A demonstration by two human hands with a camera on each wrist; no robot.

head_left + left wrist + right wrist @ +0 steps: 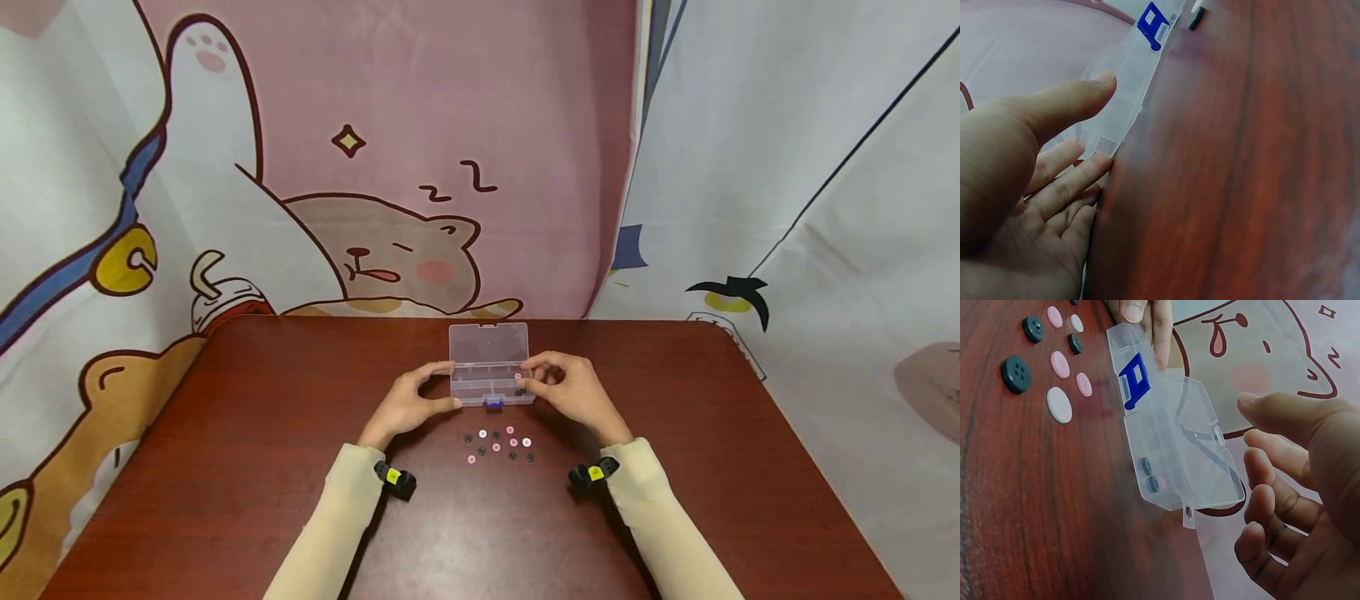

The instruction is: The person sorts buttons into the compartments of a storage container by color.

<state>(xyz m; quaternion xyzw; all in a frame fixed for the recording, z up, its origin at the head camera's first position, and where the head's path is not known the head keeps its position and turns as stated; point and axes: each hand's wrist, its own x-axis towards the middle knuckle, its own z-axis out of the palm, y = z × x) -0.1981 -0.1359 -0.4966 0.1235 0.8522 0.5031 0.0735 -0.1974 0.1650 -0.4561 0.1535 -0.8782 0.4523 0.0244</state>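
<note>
A clear plastic compartment box (471,386) with a blue latch (1137,381) stands on the table, lid (489,343) raised at the back. My left hand (408,404) grips its left end, thumb at the front corner and fingers along the side. My right hand (573,387) is at the right end, over the compartments; in the right wrist view its thumb and fingers are spread apart with nothing between them. Dark buttons (1152,484) and a pink button (517,377) show in the right end of the box.
Several loose buttons lie on the brown table (300,500) in front of the box: pink (1060,364), white (1059,405) and black (1016,374). Behind the table hangs a printed cloth (540,150) with cartoon animals.
</note>
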